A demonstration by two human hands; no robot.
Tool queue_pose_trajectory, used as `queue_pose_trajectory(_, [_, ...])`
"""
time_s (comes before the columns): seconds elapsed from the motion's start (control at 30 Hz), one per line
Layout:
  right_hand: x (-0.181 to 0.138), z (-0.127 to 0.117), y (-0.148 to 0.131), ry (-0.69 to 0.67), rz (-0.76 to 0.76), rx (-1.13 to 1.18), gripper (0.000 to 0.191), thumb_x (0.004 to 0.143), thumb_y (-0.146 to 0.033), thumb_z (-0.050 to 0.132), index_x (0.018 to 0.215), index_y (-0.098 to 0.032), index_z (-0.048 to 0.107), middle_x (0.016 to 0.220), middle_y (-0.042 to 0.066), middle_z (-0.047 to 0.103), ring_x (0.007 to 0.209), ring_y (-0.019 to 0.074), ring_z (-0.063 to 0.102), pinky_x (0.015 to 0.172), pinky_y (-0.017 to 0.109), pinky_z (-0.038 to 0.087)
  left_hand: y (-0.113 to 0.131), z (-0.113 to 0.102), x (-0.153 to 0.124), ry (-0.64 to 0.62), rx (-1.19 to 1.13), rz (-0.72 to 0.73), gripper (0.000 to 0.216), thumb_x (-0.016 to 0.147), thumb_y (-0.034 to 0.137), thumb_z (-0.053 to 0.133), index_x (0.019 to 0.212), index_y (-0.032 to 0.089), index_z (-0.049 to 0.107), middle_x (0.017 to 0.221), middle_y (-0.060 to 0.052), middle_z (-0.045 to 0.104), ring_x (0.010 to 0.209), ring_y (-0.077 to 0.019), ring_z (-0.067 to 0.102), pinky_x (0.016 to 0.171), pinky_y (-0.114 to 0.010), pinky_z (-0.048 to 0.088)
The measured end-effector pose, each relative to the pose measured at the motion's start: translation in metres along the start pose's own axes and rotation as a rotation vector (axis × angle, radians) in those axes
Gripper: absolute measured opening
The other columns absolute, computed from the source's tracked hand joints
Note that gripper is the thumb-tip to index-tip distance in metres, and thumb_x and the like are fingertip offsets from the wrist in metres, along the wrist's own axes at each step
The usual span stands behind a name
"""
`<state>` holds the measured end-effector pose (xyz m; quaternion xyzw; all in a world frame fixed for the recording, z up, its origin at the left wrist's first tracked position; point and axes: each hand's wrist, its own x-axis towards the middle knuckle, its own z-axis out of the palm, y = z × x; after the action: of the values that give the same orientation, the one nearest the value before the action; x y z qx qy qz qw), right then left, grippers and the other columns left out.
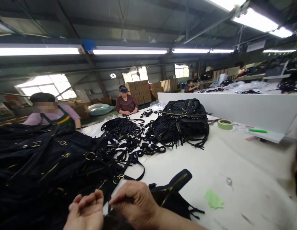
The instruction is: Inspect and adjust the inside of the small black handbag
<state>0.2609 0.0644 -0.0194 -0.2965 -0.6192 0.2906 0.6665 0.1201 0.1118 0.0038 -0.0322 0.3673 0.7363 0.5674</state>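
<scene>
My left hand (85,212) is at the bottom edge with its fingers curled and pinched together. My right hand (135,204) lies beside it, fingers bent and closed on a black bag piece (173,188) with a gold zipper that lies on the white table (234,166). What the left fingers pinch is too small to make out. A big heap of black bags with gold buckles (42,159) fills the left side, right next to my left hand.
Black straps (129,140) lie piled in the middle, a black fringed bag (182,123) behind them. A roll of tape (225,124), a green pen (258,130), small scissors (229,181) and a green scrap (213,199) lie to the right. Two people sit across the table.
</scene>
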Motion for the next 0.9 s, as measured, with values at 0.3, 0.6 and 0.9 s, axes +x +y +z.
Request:
queue_pose_trajectory(0.3, [-0.018,0.003,0.042,-0.253,-0.305,-0.487,0.023,0.080,-0.024,0.062,0.102,-0.025,0.068,0.093,0.000,0.068,0.077,0.0142,0.063,0.070,0.024,0.048,0.000,0.016,-0.021,0.047,-0.009,-0.066,0.042,0.100,0.010,0.021,0.071,0.018,0.051,0.055,0.007,0.044,0.046,-0.0075,0.043,0.068,-0.027,0.049])
queue_pose_trajectory(0.6, [-0.014,0.007,0.014,-0.194,-0.283,-0.193,0.016,0.087,-0.028,0.062,0.088,-0.018,0.074,0.081,0.004,0.069,0.067,0.0115,0.063,0.063,0.018,0.048,-0.004,0.009,-0.021,-0.013,-0.015,-0.001,0.039,0.100,0.008,0.025,0.072,0.016,0.051,0.052,0.008,0.043,0.044,-0.0063,0.044,0.067,-0.027,0.050])
queue_pose_trajectory(0.9, [-0.002,0.007,-0.006,-0.019,0.259,0.263,0.012,0.079,-0.032,0.075,0.084,-0.021,0.077,0.076,0.002,0.069,0.069,0.0128,0.061,0.065,0.021,0.048,-0.010,-0.002,-0.013,-0.117,0.013,0.074,0.035,0.100,0.012,0.030,0.075,0.016,0.053,0.051,0.007,0.045,0.047,-0.0072,0.048,0.069,-0.027,0.051])
